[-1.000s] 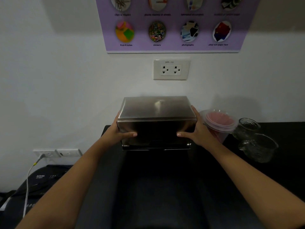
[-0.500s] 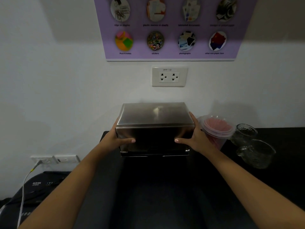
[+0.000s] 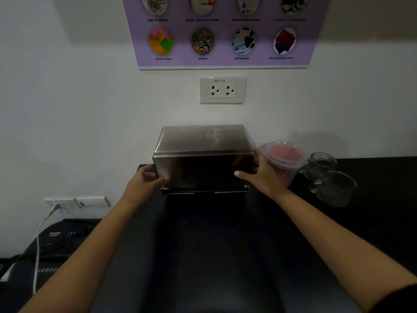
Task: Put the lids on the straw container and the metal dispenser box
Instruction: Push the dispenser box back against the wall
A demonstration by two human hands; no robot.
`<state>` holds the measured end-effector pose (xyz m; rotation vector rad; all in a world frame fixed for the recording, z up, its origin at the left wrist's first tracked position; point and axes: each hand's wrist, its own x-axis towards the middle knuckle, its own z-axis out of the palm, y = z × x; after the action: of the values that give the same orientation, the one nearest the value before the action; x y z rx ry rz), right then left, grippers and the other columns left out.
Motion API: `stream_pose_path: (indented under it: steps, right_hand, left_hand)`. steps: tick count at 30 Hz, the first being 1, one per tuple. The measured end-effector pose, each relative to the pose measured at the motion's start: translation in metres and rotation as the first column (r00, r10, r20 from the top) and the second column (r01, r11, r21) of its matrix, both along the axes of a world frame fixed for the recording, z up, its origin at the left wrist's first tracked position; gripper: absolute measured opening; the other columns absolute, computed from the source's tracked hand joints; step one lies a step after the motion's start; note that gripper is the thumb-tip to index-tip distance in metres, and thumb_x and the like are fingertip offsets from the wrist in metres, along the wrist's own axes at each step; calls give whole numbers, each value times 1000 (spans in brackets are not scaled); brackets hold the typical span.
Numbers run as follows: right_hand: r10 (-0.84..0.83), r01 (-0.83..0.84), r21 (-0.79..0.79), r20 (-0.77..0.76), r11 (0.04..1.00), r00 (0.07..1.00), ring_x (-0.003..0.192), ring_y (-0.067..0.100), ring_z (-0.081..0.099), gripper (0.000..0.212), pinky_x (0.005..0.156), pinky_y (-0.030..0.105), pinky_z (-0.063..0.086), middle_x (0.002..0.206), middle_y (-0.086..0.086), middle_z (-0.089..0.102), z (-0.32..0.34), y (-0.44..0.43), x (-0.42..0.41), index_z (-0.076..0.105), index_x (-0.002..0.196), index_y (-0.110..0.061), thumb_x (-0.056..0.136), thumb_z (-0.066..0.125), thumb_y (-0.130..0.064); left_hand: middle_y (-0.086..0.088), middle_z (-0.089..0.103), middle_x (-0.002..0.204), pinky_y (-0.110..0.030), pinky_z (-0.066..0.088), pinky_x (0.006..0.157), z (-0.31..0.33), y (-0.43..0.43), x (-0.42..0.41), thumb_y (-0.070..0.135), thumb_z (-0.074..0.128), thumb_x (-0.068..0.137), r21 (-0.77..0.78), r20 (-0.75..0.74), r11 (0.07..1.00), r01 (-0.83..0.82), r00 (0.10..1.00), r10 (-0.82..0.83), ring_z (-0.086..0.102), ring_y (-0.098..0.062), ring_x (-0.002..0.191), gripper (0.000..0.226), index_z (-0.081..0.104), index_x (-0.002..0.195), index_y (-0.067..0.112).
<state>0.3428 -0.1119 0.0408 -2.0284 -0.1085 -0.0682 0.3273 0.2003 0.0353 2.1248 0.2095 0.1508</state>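
On my black bench [image 3: 361, 222] stands the lidded brushed-steel rectangular dispenser box [image 3: 203, 150]. My right grip [image 3: 264, 177] clasps its right front corner. My left grip [image 3: 144, 184] touches its left corner, too blurred to tell if clamped. The clear round straw tub [image 3: 284, 154] sits just behind my right grip.

A purple poster [image 3: 225, 30] w/ round pics is fixed to the wall, w/ a double socket [image 3: 222, 90] set just below. Two glass cups [image 3: 321, 164] [image 3: 334, 188] are placed side by side on the black counter [image 3: 379, 199], at the right. Lower left, a white cable [image 3: 37, 245] is plugged into low wall sockets [image 3: 76, 202] above a black machine [image 3: 58, 242].
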Motion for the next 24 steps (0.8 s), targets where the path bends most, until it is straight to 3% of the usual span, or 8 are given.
stream_pose_path:
  steps: [2,6,9,12,17,21,24]
  right_hand:
    - [3,-4,-15,-24,1000,1000,126,28,43,82,104,42,38,141,11,42,3,-8,-10,28,138,-15,71,73,-34]
    - [-49,49,-91,2,995,999,117,23,50,64,93,31,42,133,9,50,17,-34,-21,45,128,-12,75,69,-36]
    - [-138,148,-121,89,982,986,101,14,54,48,81,22,36,119,4,58,29,-59,-29,55,118,-11,77,68,-33]
    - [-162,176,-90,144,980,976,94,15,55,34,78,24,38,113,5,60,37,-84,-32,60,109,-11,79,65,-26]
    - [-160,183,-155,151,971,976,99,14,51,35,84,27,41,124,10,55,37,-119,-31,57,115,-11,84,59,-26]
    - [-135,167,-188,171,968,976,103,17,53,36,82,24,39,124,11,55,34,-138,-27,57,114,-11,83,61,-28]
    - [-86,126,-209,188,970,978,109,22,52,40,84,26,39,126,14,52,29,-149,-22,54,118,-10,83,60,-29]
  left_hand:
    - [-12,57,119,-33,39,88,-4,-7,-17,28,73,75,-36,-28,995,-90,996,89,55,-27,111,71,38,134,10]
    - [-10,58,115,-28,39,85,-15,-31,-49,29,75,73,-61,-107,997,-42,994,36,55,-22,107,75,36,134,12]
    - [-15,53,124,-29,40,89,-25,-59,-71,29,76,71,95,-142,993,69,988,-55,53,-25,113,83,32,138,9]
    - [-15,43,137,-33,38,101,-36,-94,-87,37,74,72,237,-205,952,192,968,-144,44,-25,125,90,26,141,8]
    - [-10,29,147,-40,26,112,-50,-135,-98,54,65,73,375,-274,897,235,952,-135,24,-28,137,90,25,142,11]
    - [-9,17,154,-45,8,117,-64,-153,-104,64,59,72,487,-312,845,219,948,-66,7,-30,143,97,19,144,13]
    - [-6,10,157,-44,7,118,-71,-156,-109,71,54,70,524,-335,824,216,942,-34,0,-30,144,103,15,145,12]
